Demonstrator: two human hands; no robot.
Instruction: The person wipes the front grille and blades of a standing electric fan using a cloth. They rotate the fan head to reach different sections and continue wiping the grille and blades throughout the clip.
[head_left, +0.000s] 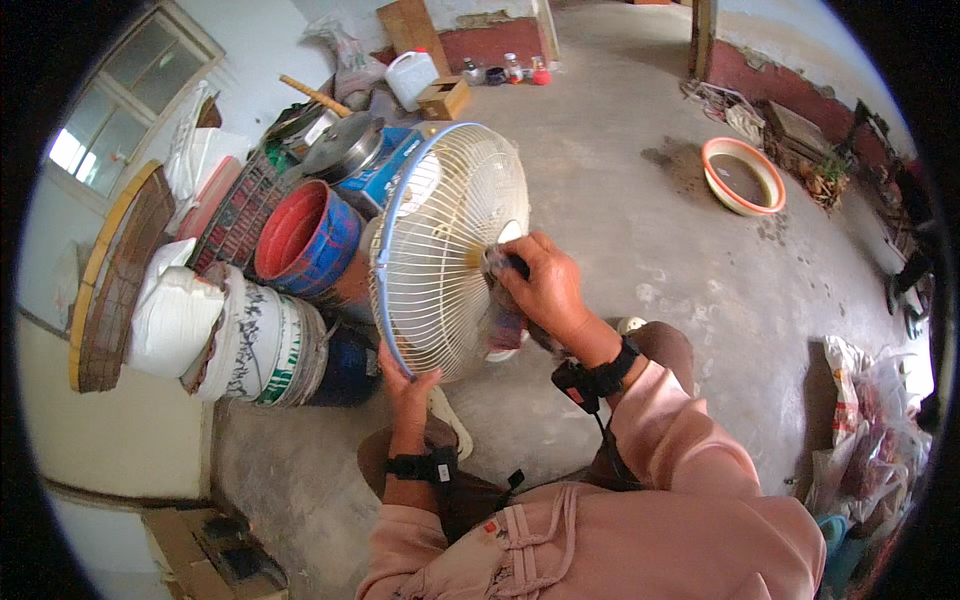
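A round wire fan guard (442, 255) with a blue rim is tilted on its edge before me. My left hand (409, 382) grips its lower rim from below, the thumb spread along the near side. At the guard's back, close to its middle, my right hand (544, 285) holds a dark, wet-looking cloth (506, 274) bunched between thumb and fingers. Just below that hand is a reddish and dark object, partly hidden and too blurred to name. The grip of my left fingers behind the rim is partly hidden.
To the left are a red-and-blue bucket (307, 236), white tubs (259, 337), a steel pot (345, 146) and a blue box (382, 172). A basin with an orange rim (742, 176) holds murky water on the floor at the upper right. Plastic bags (874, 435) stand at the right.
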